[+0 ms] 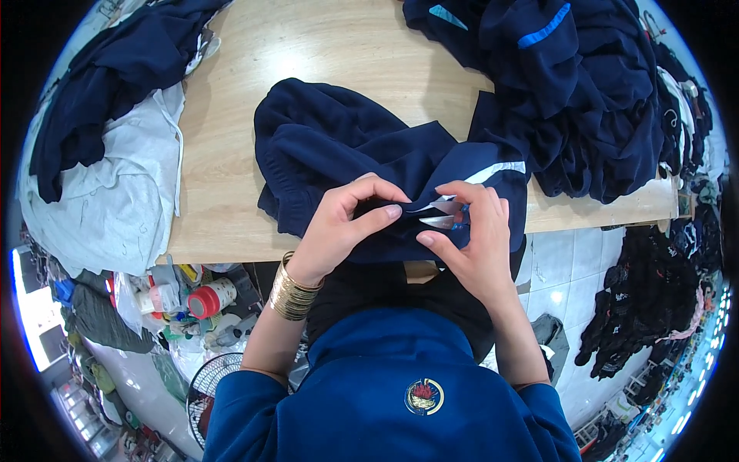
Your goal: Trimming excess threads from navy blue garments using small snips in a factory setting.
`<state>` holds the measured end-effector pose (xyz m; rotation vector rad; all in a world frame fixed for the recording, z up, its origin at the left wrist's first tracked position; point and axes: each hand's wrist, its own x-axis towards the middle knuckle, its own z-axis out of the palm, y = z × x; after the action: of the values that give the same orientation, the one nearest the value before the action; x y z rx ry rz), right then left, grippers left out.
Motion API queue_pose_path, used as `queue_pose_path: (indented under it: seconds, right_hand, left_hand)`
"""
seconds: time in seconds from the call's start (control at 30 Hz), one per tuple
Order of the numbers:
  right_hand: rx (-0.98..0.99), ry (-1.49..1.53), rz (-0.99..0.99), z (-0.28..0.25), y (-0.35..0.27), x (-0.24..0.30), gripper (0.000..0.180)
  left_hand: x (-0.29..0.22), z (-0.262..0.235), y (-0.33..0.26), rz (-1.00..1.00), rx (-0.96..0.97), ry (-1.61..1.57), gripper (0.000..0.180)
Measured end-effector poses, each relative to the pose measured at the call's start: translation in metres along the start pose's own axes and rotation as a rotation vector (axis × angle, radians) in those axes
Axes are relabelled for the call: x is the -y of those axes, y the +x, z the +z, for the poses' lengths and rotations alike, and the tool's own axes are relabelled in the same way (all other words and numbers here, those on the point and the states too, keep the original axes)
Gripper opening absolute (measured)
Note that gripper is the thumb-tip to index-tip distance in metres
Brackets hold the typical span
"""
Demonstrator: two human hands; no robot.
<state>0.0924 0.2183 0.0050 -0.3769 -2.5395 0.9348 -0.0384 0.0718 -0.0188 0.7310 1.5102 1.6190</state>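
Observation:
A navy garment point(346, 142) lies bunched on the table in front of me, with a gathered, elastic-looking edge on its left and a white stripe point(496, 170) on its right. My left hand point(339, 227) is closed, pinching an edge of this cloth between thumb and forefinger. Close beside it, my right hand point(481, 242) holds small thread snips point(439, 222) with blue on the grip. Their two blades are apart and point left, toward the pinched edge. Whether the blades touch the cloth, I cannot tell.
Another heap of navy garments point(570, 100) with bright blue strips lies at the right of the wooden table point(219, 154). White cloth point(131, 192) and more navy cloth point(115, 85) hang over the left end. Below are a red-lidded jar point(209, 300), a wire fan guard point(208, 385) and black lacy clothing point(643, 300).

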Motion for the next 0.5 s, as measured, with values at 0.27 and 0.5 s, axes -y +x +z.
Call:
queue_pose_path:
  seconds: [0.27,0.5]
  right_hand:
    - [-0.195,0.002,-0.175,0.011,-0.002,-0.001,0.021]
    - [-0.199,0.106,-0.137,0.020,-0.001,-0.003,0.015]
  left_hand:
    - [-0.001,0.003,0.001,-0.005,0.011,-0.025,0.013]
    - [-0.001,0.008,0.002,0.036,-0.012,0.061,0.014]
